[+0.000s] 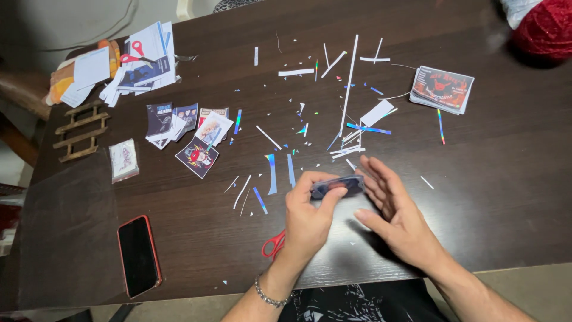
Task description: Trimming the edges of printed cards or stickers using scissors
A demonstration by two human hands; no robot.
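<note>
My left hand (307,217) grips a small dark printed card (337,186) by its left end, thumb on top, just above the dark wooden table (476,179). My right hand (393,211) is open with its fingers spread; its fingertips touch the card's right end. Red-handled scissors (274,244) lie on the table under my left wrist, mostly hidden. Thin white and shiny holographic paper strips (348,89) lie scattered beyond my hands.
A stack of printed cards (442,88) sits at the back right, near a red ball of yarn (545,27). Small picture cards (190,128) and a paper pile with red scissors (140,56) lie at the left. A red-cased phone (138,255) lies near the front-left edge.
</note>
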